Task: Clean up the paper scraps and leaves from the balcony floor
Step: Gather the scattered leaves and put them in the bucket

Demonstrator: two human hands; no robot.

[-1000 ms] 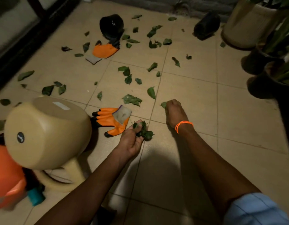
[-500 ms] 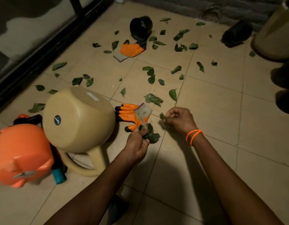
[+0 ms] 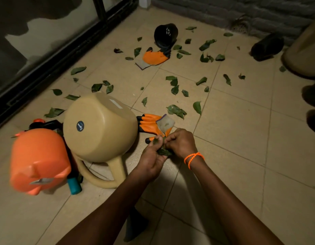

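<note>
Leaves (image 3: 163, 150) are bunched between your two hands now: a second ago your right hand (image 3: 181, 142) was flat out on the tile reaching for a stray leaf, half a second ago it was lifting that leaf, and it has since come back to meet your left hand (image 3: 152, 156), which has kept its clump throughout. Both grips are clenched on that same wad, the right one pressing its find into the left's bundle, just above the near orange glove (image 3: 150, 125). That reads as one more leaf gathered, with the task barely begun: most of the litter is still spread over the balcony floor (image 3: 241, 138), including a pair just ahead (image 3: 176, 111) and a thicker scatter near the far orange glove (image 3: 155, 56) and the black pot (image 3: 165, 33). I see no paper scraps that I could name with confidence. For room, your left side is crowded by the overturned tan watering can (image 3: 100, 128) and the orange container (image 3: 39, 160), with the door track (image 3: 47, 75) behind them. Ahead and to your right the tiles are freer, bounded by the brick wall (image 3: 224, 9) and the planters (image 3: 305, 50) at the right edge.
</note>
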